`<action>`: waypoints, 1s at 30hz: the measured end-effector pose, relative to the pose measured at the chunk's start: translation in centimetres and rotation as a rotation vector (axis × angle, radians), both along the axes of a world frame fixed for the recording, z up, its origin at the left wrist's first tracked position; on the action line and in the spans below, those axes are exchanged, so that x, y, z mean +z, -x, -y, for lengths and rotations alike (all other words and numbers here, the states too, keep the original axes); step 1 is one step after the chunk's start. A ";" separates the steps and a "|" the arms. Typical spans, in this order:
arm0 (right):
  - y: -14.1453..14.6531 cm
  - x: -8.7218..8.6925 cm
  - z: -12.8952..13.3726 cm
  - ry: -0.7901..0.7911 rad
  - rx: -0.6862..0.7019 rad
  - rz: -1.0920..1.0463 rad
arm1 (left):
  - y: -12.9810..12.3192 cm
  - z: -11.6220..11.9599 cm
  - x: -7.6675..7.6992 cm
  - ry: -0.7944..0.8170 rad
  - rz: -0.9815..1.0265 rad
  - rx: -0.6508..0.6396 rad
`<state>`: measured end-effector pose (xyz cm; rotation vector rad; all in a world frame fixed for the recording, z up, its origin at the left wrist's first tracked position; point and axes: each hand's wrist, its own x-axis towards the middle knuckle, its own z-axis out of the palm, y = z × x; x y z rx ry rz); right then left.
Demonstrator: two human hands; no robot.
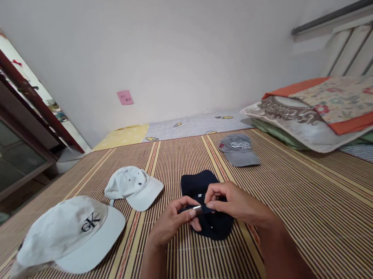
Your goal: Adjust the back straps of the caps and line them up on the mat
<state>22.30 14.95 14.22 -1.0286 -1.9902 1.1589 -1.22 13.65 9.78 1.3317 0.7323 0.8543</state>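
Note:
A dark navy cap [216,226] lies upturned on the striped bamboo mat [155,243], its brim pointing away from me. My left hand [177,219] pinches the cap's back strap near a shiny metal buckle [197,209]. Just to the right, my right hand [230,201] is closed on the strap between thumb and fingers. Both hands are close together above the cap's opening and cover parts of the strap.
Two white caps, a large one [63,233] and a smaller one [133,186], lie at left. A grey cap [239,150] sits farther back. Pillows [310,122] are stacked at the right rear, by a pale wall [192,51] with a pink note [125,97].

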 end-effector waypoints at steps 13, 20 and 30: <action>-2.3 -0.6 -0.5 -0.035 -0.039 0.065 | -0.1 -0.4 -0.5 0.025 -0.033 0.083; -3.1 -1.0 -0.9 0.012 -0.061 0.089 | 0.2 -0.5 -0.4 0.031 -0.097 0.124; -3.6 -1.7 -1.4 0.025 -0.030 0.058 | 1.1 -0.8 -0.4 0.051 -0.174 0.061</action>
